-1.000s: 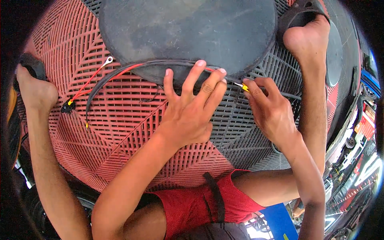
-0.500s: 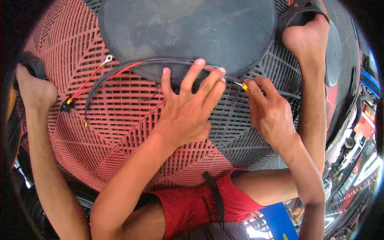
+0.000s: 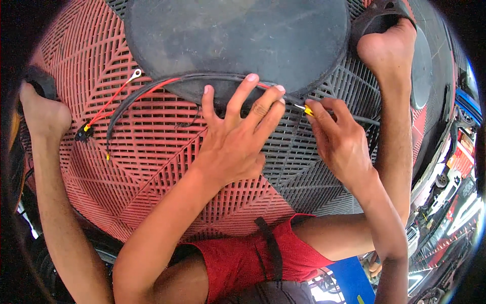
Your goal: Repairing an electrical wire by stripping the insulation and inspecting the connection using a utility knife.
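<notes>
A bundle of black sleeving and red wire [image 3: 202,77] arcs along the edge of a dark rounded seat or pad [image 3: 238,38]. My left hand [image 3: 235,134] lies over the bundle, fingers spread and fingertips on it, grasping nothing. To its right, my right hand [image 3: 341,137] pinches a small yellow piece with a narrow pale metal tip [image 3: 308,109]; its exact kind is hard to make out. That tip points left toward the bundle's end by my left fingers. A ring terminal [image 3: 136,73] ends a thin red wire at the left, near a black connector [image 3: 84,133] with yellow on it.
Red and black slatted floor tiles [image 3: 167,167] lie beneath everything. My bare feet stand on either side, the left foot [image 3: 48,119] and the right foot [image 3: 387,48]. A black-sleeved wire end with a yellow tip [image 3: 108,156] rests on the tiles. Assorted parts fill the far right.
My right hand and the yellow piece have shifted very slightly left, toward the bundle. My left hand stays in nearly the same place over it.
</notes>
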Demonstrator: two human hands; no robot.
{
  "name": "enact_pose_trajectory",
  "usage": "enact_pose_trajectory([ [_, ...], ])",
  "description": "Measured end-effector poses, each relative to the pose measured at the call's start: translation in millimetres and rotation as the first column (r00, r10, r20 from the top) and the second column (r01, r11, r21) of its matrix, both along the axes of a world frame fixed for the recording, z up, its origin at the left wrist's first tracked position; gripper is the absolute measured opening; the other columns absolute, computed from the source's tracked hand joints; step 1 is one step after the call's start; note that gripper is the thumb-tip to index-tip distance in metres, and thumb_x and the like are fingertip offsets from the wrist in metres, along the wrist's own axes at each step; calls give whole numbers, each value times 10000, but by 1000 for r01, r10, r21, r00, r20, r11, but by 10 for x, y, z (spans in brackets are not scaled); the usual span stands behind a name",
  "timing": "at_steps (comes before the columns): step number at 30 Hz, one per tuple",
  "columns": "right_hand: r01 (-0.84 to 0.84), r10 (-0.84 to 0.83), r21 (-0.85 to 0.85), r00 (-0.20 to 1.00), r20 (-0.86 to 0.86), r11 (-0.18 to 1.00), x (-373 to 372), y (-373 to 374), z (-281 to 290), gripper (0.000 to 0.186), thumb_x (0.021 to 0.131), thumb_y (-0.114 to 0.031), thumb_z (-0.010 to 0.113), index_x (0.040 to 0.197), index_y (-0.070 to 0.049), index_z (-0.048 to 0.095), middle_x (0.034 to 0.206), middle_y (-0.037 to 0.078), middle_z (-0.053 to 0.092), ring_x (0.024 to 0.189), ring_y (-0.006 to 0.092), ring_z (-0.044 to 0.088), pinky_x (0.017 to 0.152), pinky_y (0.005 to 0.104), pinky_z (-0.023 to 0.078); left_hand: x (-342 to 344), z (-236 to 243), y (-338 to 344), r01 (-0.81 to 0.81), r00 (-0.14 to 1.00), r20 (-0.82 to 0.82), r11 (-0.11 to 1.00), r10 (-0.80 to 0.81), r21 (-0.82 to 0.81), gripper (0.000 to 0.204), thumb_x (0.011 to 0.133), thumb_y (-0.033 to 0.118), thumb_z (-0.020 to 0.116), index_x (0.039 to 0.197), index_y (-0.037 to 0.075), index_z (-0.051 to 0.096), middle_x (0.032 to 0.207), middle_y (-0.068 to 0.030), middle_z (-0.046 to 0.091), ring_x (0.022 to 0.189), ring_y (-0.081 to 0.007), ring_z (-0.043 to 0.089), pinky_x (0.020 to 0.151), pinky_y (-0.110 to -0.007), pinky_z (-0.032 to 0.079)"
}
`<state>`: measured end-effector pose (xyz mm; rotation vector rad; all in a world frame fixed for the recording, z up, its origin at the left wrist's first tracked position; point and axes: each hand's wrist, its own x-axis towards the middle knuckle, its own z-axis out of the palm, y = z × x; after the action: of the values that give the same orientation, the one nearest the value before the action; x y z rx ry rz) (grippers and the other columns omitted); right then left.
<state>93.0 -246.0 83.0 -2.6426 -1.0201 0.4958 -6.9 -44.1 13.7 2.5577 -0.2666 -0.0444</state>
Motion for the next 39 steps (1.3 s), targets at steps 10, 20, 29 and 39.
enact_pose_trajectory([
  [10,-5,6,-35,1000,29,999,-25,-19,-50,354,902,23,685,1247,-40,637,1102,160,629,850,358,703,690,433,597,-18,-19,-27,-1,1000,8,1000,1,28,871,563,274,746,1404,153,552,1602,29,418,1535,-344,249,1157,-749,34],
  [20,4,-4,-25,1000,-1,1000,-33,20,32,365,889,62,653,1247,-2,619,1138,189,627,878,400,698,738,461,595,-14,8,8,-6,1000,19,999,5,47,851,563,266,743,1389,162,564,1601,34,421,1535,-330,252,1155,-743,29],
  [29,-24,23,34,999,27,999,-23,-15,20,298,923,-55,693,1216,-46,637,1071,157,630,793,348,709,644,426,613,-12,17,14,5,1000,-6,1000,-4,16,881,550,248,769,1399,162,552,1612,38,401,1536,-338,240,1130,-768,74],
  [39,-11,11,2,999,47,1000,-12,-21,-45,312,920,-65,689,1227,-80,629,1068,150,608,763,355,698,616,445,608,-13,-3,4,5,1000,17,999,-6,36,894,552,258,776,1409,157,543,1608,30,414,1536,-338,246,1122,-773,89],
])
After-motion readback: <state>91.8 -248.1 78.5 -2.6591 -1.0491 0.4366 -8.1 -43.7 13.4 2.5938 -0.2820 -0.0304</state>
